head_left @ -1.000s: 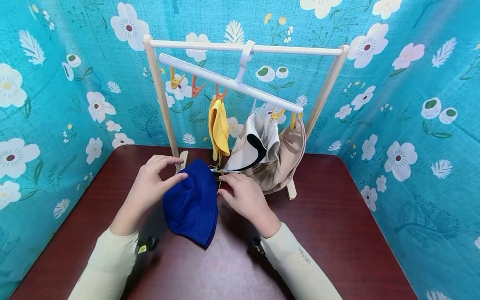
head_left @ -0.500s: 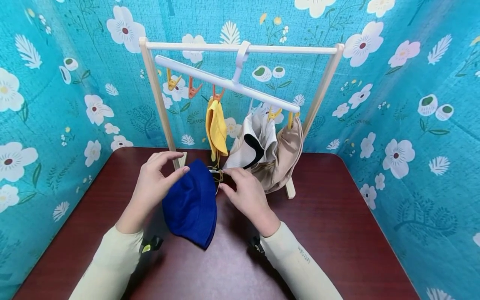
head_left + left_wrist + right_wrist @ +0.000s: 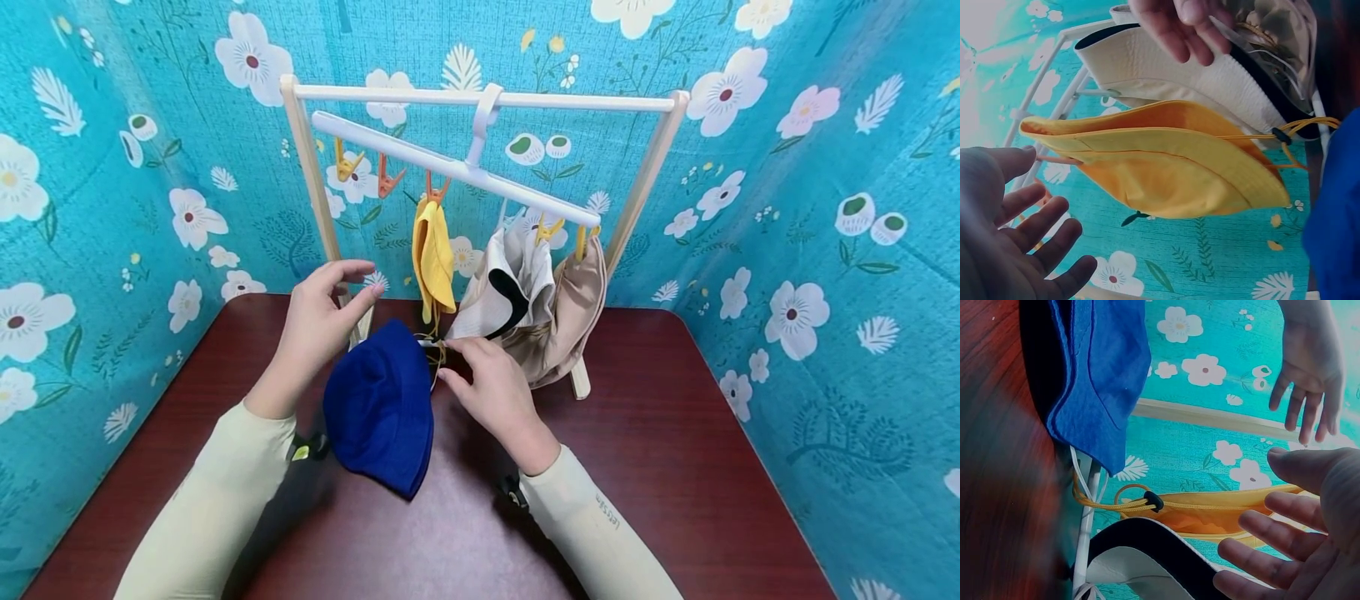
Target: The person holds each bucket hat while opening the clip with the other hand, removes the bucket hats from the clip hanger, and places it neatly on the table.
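A blue bucket hat (image 3: 382, 408) lies on the table, its brim turned to the right. My left hand (image 3: 318, 321) is raised above and behind it, fingers loosely bent, holding nothing. In the left wrist view those fingers (image 3: 1054, 250) spread beside a yellow bucket hat (image 3: 1179, 169), which hangs from an orange clip (image 3: 437, 190). My right hand (image 3: 495, 387) hovers with parted fingers near the yellow hat's cord (image 3: 437, 357). The right wrist view shows the cord with its black toggle (image 3: 1154, 500) apart from the fingers.
A wooden rack (image 3: 652, 175) carries a tilted white hanger bar (image 3: 405, 150). A cream hat with black trim (image 3: 487, 304) and a beige hat (image 3: 577, 304) hang at its lower right end. Yellow and orange clips (image 3: 386, 177) dangle unused at the left.
My left hand has lifted from beside the blue hat, up and slightly right. My right hand has drawn back very slightly from the cord. The hats stay in place.
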Available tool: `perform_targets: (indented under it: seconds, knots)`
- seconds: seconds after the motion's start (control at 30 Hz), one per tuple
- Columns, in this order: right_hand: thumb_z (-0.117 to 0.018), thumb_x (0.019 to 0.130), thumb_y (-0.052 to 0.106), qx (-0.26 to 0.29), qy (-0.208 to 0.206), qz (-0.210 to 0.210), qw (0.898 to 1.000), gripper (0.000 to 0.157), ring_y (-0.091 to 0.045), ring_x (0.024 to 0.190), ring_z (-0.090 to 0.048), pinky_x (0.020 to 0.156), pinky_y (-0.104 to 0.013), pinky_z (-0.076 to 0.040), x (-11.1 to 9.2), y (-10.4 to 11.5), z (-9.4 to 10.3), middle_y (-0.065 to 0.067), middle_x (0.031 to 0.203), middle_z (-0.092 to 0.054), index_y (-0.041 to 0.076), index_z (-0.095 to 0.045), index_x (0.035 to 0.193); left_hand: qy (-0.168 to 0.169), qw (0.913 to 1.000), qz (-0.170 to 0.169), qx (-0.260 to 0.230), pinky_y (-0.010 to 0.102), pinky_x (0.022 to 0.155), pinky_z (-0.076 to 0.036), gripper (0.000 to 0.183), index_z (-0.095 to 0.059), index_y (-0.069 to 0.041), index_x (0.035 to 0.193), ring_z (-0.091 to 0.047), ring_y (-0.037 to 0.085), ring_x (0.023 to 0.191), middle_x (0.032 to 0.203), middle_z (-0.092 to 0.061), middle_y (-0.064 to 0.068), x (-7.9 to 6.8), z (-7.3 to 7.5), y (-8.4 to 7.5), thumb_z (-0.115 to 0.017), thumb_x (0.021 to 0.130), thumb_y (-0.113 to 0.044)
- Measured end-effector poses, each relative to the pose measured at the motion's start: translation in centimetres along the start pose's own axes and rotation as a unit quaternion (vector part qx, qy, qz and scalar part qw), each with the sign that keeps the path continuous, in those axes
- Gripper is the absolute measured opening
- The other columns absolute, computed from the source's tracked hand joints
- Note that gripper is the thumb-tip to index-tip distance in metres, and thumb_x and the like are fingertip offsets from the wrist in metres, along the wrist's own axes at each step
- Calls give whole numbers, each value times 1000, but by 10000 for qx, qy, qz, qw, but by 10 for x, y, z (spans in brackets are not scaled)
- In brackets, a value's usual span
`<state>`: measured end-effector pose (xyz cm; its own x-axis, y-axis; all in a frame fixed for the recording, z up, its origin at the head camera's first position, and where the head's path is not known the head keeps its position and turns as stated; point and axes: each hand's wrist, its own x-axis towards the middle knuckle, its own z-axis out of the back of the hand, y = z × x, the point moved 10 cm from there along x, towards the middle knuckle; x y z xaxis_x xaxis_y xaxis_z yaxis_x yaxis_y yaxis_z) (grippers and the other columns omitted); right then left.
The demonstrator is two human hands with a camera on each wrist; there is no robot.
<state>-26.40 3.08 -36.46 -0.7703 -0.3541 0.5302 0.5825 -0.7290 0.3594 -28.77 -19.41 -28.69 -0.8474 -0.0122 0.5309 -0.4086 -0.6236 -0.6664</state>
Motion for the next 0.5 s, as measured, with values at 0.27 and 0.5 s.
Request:
perform_targets:
  seconds: [0.27, 0.5]
  knots:
    - [-78, 92, 35, 3, 17, -14, 10000, 40, -18, 116, -66, 94, -38, -55, -1, -1, 0, 4, 125, -71, 20, -71, 128, -84, 9997, 98, -228, 50, 98, -52, 47, -69, -17, 130, -66, 21, 112, 128, -70, 2, 26, -1, -9, -71, 95, -48]
    - [-78, 92, 35, 58, -27, 59, 10000, 41, -18, 116, -67, 95, -38, -55, 0, -1, -1, 3, 125, -71, 17, -71, 127, -142, 9990, 151, -400, 41, 93, -54, 46, -70, -18, 129, -67, 16, 109, 125, -71, 0, 44, -2, -18, -70, 95, -50]
